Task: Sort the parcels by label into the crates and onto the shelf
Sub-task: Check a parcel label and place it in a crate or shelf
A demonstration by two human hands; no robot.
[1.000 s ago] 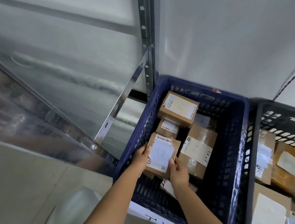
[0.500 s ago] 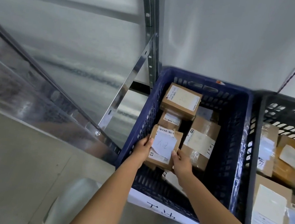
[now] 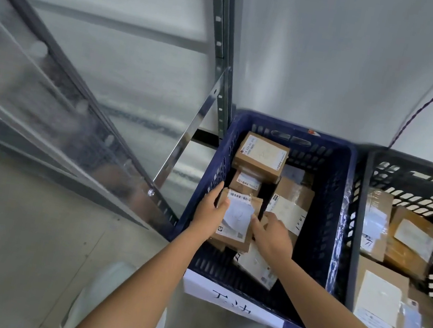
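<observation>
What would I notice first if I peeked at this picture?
Two bare arms reach down into a blue crate full of small cardboard parcels. The left hand holds a labelled parcel near the crate's left wall, and the right hand touches its other side. A black crate with more parcels sits to the right, and a metal shelf stands on the left.

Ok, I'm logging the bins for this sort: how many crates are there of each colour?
Blue crate: 1
Black crate: 1
Total: 2
</observation>
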